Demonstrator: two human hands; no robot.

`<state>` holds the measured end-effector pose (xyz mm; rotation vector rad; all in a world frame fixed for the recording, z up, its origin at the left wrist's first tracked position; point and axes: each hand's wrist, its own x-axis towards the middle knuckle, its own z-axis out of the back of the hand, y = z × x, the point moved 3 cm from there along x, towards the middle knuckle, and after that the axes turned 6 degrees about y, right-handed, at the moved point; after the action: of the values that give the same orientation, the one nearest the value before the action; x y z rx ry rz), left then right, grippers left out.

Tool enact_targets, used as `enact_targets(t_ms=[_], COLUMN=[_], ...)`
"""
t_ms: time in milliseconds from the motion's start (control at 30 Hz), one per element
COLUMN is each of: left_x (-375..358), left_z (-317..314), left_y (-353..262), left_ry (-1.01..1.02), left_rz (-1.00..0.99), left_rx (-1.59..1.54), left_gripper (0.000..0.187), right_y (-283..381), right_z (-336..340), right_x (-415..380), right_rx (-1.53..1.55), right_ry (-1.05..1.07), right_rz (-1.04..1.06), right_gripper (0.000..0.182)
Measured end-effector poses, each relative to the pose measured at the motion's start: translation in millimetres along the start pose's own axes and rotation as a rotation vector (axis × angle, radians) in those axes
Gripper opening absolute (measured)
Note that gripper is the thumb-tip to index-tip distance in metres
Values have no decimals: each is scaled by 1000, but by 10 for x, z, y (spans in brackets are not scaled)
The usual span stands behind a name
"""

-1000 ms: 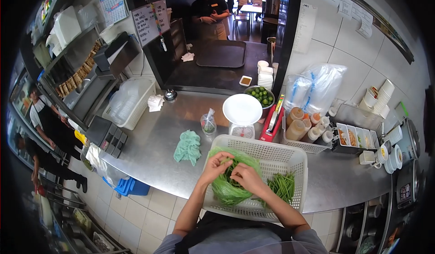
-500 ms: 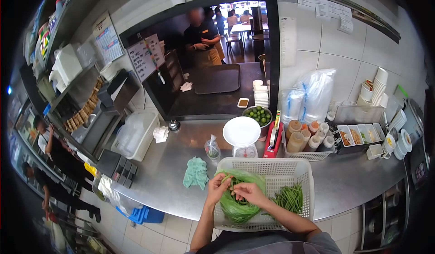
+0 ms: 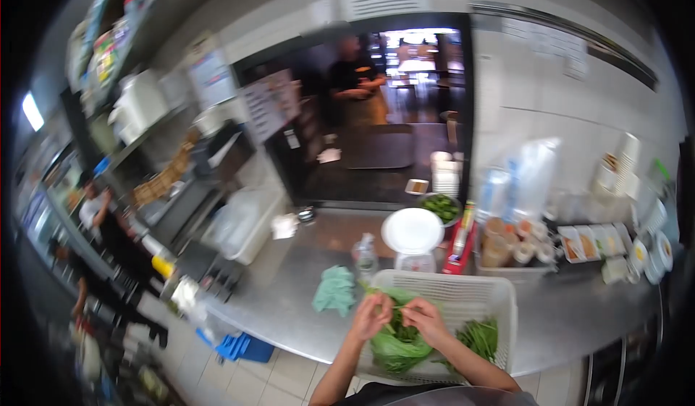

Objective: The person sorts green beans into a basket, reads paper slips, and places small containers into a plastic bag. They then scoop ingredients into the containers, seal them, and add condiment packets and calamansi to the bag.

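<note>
Both my hands are raised over a green plastic bag (image 3: 398, 354) of green beans, which sits in the left part of a white perforated basket (image 3: 496, 289). My left hand (image 3: 371, 316) has its fingers pinched on a thin green bean (image 3: 367, 290) whose tip sticks up. Close beside it, my right hand (image 3: 426, 320) is closed too, pinching what looks like the same bean; blur hides exactly where its fingertips meet it. Under my right forearm, a pile of cut green beans (image 3: 479, 339) lies in the basket's right side.
Behind the basket stand a white scale (image 3: 413, 236), a bowl of green limes (image 3: 440, 207) and a crate of sauce bottles (image 3: 514, 250). A green cloth (image 3: 334, 290) lies left. Beyond the pass-through window is a person (image 3: 355, 80); two others stand far left.
My view has swung, so the scene sits further right and lower, and is blurred. My hands stay close together over the bag, still pinching.
</note>
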<state>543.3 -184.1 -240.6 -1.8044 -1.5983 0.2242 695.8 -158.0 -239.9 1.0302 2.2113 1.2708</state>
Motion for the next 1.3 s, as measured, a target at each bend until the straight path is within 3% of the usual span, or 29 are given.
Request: enact_targets(t_ms=[67,133,267,367,500,700,767,867,900,1000,1033,1167,1300], left_x=[10,-18,-19,28,34,29,5,-19,-44,-199,-256,-367,-308], left_z=[-29,126,42,22,72,-38,36,-218,-197,-454,-456,-346,-484], left_y=[-1,5,-65,-41,0,-14,-2,-170,-143,-235,-228,-111,-134], left_ry=[-34,-108,-75,-50,-233,-227,-221,-241,-173,-218,-196,-88,-105], left_rz=[86,72,26,-10,-4,167,167,209,98,360,389,300,264], left_rx=[-243,-220,-257,-140,-31,194,334,1017,1128,1361,1371,1285,1381], left_gripper=[20,22,23,25,24,16,15,16,21,24,26,25,23], right_y=[17,210,122,-28,-154,-106,-81,35,81,170,324,254,314], right_z=[-138,-142,13,-59,-62,-207,-212,-239,-246,-253,-295,-129,-92], right_x=[41,-25,24,-57,-153,-176,-193,-192,-195,-185,-201,-123,-106], right_rx=[169,287,-452,-1285,-1538,-1579,-1449,-1192,-1096,-906,-937,-550,-673], right_ry=[118,174,238,231,601,402,331,245,224,121,61,50,72], right_rz=[9,74,12,192,-132,-94,-35,112,165,285,282,165,148], right_gripper=[3,4,23,29,29,14,10,8,9,13,13,9,8])
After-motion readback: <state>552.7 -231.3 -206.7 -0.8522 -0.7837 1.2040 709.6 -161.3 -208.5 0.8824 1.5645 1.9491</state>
